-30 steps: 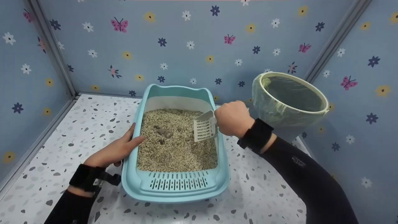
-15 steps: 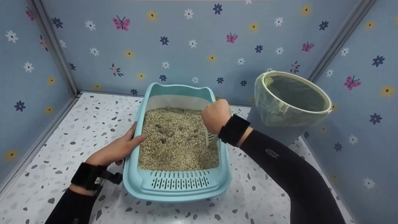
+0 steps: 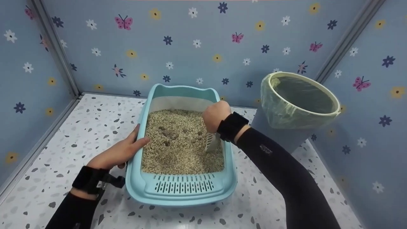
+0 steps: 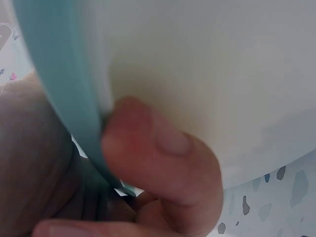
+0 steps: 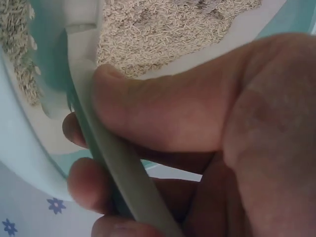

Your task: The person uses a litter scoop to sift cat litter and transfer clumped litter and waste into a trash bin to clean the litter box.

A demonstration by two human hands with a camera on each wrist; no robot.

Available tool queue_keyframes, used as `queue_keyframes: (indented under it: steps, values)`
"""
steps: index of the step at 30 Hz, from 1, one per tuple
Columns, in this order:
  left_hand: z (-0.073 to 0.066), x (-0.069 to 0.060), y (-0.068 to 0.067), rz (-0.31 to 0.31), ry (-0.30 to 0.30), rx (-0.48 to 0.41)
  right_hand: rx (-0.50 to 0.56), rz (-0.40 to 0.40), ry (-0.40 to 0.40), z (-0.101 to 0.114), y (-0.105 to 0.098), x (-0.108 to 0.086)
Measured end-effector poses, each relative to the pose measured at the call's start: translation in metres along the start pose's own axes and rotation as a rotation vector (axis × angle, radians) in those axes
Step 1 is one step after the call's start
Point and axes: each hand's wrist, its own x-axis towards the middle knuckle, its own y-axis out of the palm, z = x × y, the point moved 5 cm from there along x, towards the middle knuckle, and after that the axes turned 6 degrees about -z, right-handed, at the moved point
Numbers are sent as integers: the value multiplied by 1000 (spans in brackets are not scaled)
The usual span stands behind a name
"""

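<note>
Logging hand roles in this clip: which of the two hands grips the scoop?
The right hand, nearer the bin: it grips the scoop, whereas the left hand holds the litter box by its left side.

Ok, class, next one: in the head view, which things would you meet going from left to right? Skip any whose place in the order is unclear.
Left hand → dark clumps → scoop → bin.
</note>
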Motion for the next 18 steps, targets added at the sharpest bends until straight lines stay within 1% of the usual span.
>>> queue_keyframes:
  steps: [4, 8, 18]
  values:
    - [2, 0, 0, -1, 2, -6, 31, 33, -15, -2, 3, 4]
    - [3, 0, 0, 3, 2, -8, 67, 38, -28, -4, 6, 5]
    - [0, -2, 0, 0, 18, -5, 252, 40, -21, -10, 17, 12]
